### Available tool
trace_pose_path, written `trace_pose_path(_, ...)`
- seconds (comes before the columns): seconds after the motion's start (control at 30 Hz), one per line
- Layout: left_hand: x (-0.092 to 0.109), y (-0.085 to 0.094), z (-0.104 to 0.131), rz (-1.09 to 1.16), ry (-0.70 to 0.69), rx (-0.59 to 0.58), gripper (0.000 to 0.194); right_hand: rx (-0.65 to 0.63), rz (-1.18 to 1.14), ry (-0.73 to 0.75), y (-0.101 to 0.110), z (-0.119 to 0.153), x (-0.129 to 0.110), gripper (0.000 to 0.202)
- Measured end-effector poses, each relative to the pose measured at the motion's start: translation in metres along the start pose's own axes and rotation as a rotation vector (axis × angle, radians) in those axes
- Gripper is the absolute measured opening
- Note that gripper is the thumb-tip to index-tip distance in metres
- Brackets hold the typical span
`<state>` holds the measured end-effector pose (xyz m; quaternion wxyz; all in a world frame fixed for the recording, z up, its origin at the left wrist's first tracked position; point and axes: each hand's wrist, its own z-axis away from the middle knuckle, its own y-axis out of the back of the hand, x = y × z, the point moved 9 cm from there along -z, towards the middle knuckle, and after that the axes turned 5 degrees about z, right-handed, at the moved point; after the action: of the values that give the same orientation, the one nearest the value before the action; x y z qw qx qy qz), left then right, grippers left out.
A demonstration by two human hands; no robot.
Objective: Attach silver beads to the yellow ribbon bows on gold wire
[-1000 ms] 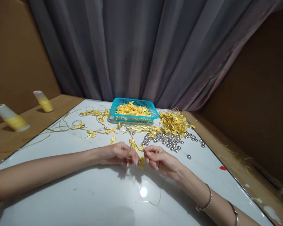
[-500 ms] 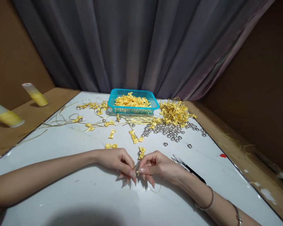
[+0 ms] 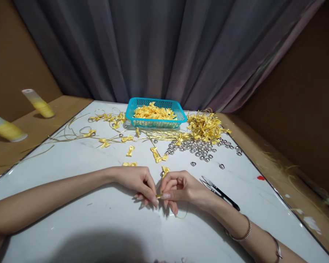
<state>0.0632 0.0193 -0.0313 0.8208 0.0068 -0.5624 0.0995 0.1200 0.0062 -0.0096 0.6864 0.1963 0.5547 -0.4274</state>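
Between the tabletop's [image 3: 44, 241] side edges: one small gold piece [image 3: 159, 196], pinched

I have the left hand [image 3: 137, 182] and right hand [image 3: 181, 188] closed on it at the fingertips — seemingly for fine control. Snips [image 3: 224, 197] lie beside the right wrist, likely for easy reach; the basket [image 3: 183, 117] sits by the far edge, presumably out of the way.

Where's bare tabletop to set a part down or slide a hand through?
Biggest: near tabletop between the forearms, short of left hand and right hand; only tiny flecks. Smaller: between left forearm and loose bows; between snips and red scrap. Crowded: silver beads, basket, bow heap.
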Motion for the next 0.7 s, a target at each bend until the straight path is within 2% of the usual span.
trace_pose_path(0.17,0.000,0.001,0.000,0.015,0.012,0.015,0.016,0.006,0.010,0.000,0.000,0.000,0.000,0.023)
trace_pose_path(0.37,0.009,-0.006,0.002,-0.030,-0.034,-0.047,0.023,0.027,0.015,-0.019,0.001,-0.002,0.002,0.027)
trace_pose_path(0.53,0.012,-0.001,0.002,-0.093,-0.073,0.024,0.025,0.007,-0.013,-0.001,0.001,0.000,-0.003,0.026)
trace_pose_path(0.7,0.007,0.001,0.002,-0.145,-0.062,0.042,0.025,-0.032,0.166,-0.090,-0.004,0.002,0.005,0.030)
